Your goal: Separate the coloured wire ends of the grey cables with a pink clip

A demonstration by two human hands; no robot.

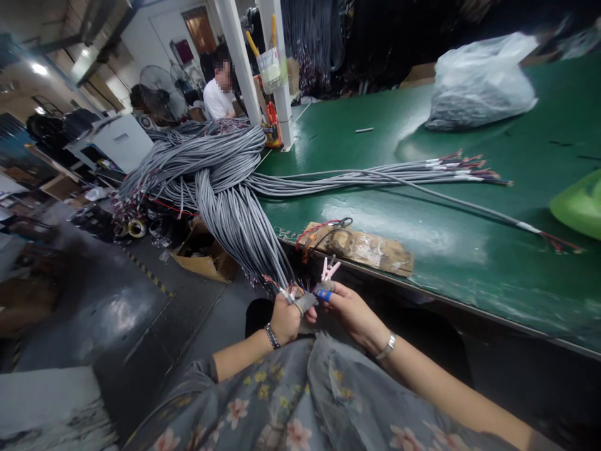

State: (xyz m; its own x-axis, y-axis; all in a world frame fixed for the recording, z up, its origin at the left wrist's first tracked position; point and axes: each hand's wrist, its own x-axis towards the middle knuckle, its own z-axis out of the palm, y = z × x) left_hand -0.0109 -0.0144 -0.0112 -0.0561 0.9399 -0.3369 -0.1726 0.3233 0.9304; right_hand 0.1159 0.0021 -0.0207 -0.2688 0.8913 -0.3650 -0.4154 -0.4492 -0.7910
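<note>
My left hand is closed around the ends of several grey cables, just off the table's front edge. Thin coloured wires fan out at its fingertips, past white sleeves on the cables. Grey wrap covers its thumb. Close beside it, my right hand is pinched at the wire ends, with blue and grey tape round its fingers. What lies in that pinch is too small to make out. A pink clip shows just behind the right fingertips, by the table edge.
A wooden block with red and black leads lies along the edge of the green table. More cables with bared ends stretch across it. A plastic bag stands behind. A white post rises near a seated person.
</note>
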